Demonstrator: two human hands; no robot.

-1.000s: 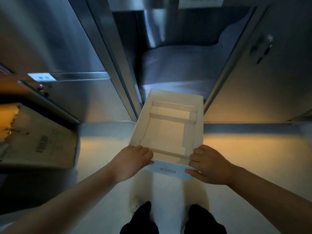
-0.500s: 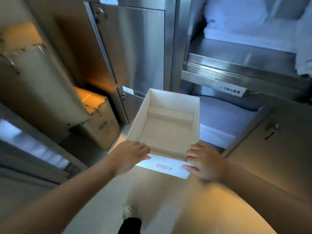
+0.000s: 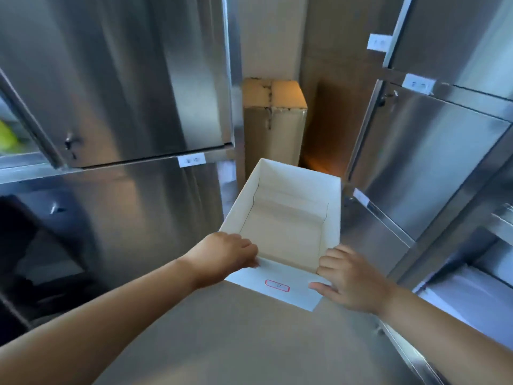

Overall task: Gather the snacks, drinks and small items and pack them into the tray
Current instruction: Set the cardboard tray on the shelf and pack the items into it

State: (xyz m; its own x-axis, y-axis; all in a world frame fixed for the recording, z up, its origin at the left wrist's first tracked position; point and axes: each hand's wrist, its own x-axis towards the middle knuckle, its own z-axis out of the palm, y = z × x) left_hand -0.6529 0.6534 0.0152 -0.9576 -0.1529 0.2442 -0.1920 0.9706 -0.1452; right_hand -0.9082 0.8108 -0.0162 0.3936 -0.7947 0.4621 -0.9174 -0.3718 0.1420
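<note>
Between two banks of stainless-steel cabinets, a white cardboard tray (image 3: 288, 218) is held out in front of the person, above the floor (image 3: 236, 343). A small label with a red border (image 3: 277, 285) is stuck on its near outer wall; the writing inside the border is too small to be read. The near edge is gripped at both corners: the left hand (image 3: 226, 255) is clamped over the near left corner, fingers curled over the rim, and the right hand (image 3: 351, 282) is clamped on the near right corner, fingers over the rim and thumb pressed against the outer wall beside the label. The tray is seen as a shallow, open-topped rectangular box with folded cardboard walls, a paler beige inner floor and fold lines across it; nothing is seen inside it. It is tilted slightly, the far end pointing away to the right.

Just beyond the far end, a tall brown cardboard carton (image 3: 274, 120) stands upright on the floor against the wall. The left cabinet doors (image 3: 125, 79) carry a small white label (image 3: 191, 160) at their lower edge, and white labels (image 3: 418, 84) are also fixed to the right cabinet doors (image 3: 433, 168); none of these can be read. Something yellow-green (image 3: 7, 134) shows at the left edge behind an open door.
</note>
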